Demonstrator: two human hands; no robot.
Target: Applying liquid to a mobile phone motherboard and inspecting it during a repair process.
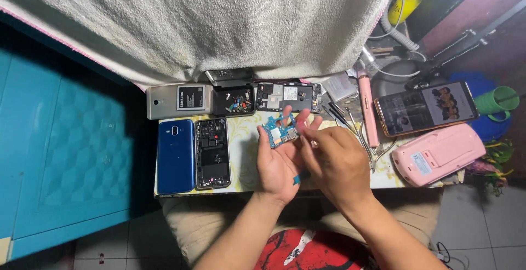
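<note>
The left hand (278,163) lies palm up over the small table (244,155), its fingers curled around a blue circuit board (280,130) held at the fingertips. The board's long axis runs from lower left to upper right, its component side facing up toward the camera. The right hand (334,163) crosses over beside it, fingertips pinched together at the board's right edge (what they pinch, if anything, is too small to tell).

On the table, a blue phone (175,156) lies beside an opened phone frame (212,153), both pointing away from the person. A white towel (208,23) hangs over the far side. A pink case (438,155) sits at right, above a tiled floor (476,220).
</note>
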